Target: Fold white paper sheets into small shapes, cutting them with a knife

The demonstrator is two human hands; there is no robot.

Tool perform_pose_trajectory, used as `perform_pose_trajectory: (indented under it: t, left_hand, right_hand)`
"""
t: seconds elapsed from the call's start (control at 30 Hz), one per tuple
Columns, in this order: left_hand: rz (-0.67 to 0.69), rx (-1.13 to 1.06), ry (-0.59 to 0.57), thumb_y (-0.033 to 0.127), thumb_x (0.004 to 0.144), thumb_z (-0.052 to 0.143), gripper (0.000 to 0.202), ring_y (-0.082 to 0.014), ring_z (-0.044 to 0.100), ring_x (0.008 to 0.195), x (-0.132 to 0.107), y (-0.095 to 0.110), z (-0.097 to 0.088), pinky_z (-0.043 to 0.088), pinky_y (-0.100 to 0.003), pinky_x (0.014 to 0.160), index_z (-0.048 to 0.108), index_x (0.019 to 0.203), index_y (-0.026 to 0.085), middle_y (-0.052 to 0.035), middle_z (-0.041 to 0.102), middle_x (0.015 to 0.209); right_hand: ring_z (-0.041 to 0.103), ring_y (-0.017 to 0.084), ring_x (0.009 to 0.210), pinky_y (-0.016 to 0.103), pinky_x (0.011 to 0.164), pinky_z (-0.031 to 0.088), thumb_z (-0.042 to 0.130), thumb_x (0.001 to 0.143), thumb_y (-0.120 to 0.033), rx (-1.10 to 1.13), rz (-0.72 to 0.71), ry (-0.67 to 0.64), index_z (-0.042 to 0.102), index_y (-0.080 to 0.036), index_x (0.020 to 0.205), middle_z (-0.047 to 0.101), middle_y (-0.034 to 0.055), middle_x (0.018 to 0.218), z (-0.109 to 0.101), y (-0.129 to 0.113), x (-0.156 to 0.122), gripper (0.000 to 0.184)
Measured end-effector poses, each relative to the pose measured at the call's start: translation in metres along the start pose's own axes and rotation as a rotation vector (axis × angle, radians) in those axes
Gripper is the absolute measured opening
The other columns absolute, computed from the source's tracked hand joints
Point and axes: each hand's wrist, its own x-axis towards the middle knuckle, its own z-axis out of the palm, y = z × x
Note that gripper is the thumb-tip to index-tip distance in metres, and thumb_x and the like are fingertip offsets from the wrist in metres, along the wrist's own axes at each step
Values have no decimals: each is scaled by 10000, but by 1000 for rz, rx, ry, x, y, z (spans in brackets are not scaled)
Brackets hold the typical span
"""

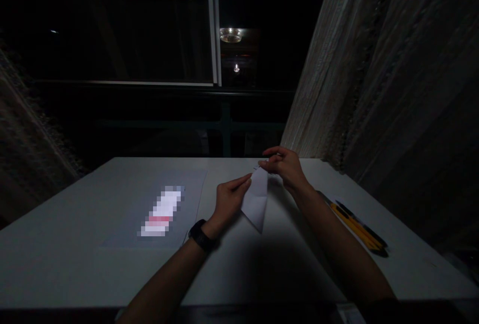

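Note:
A folded piece of white paper (256, 199) is held up over the table, its lower end narrowing to a point. My left hand (231, 197), with a black watch (202, 236) on the wrist, pinches the paper's left edge between thumb and fingers. At the top end, my right hand (282, 165) pinches the paper near its upper tip, with the upper fingers partly extended. Small creases or flaps show at that tip, too dim to make out fully.
On the white table (78, 224), a bright blurred-out phone-like rectangle (162, 212) lies on a pale sheet (192, 199) at left. Yellow-and-black tools (359, 229), perhaps a cutter and pen, lie at right. Curtains (322, 60) and a dark window (112, 35) stand beyond.

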Motion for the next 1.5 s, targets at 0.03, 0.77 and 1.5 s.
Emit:
perform_pose_trajectory:
  t: [0.03,0.77,1.5]
  left_hand:
    - [-6,-4,3,292,727,643,264,-222,642,920,0,0,0,499,-337,858,692,963,183,-50,686,986]
    - [3,0,17,314,736,635,259,-217,641,922,0,-5,0,497,-343,864,694,959,196,-47,687,988]
    - [31,68,56,291,735,629,258,-220,641,924,0,-2,0,493,-349,867,691,960,181,-55,686,983]
  right_hand:
    - [472,83,401,227,439,407,763,433,-230,0,-3,2,599,-145,725,527,-72,437,0,0,0,346]
    - [511,105,428,259,512,453,746,479,-225,-93,-87,52,613,-143,724,560,-45,435,-4,-2,2,290]
    - [538,112,418,252,460,478,777,468,-215,-133,91,-155,610,-143,853,540,-68,443,-7,6,6,426]
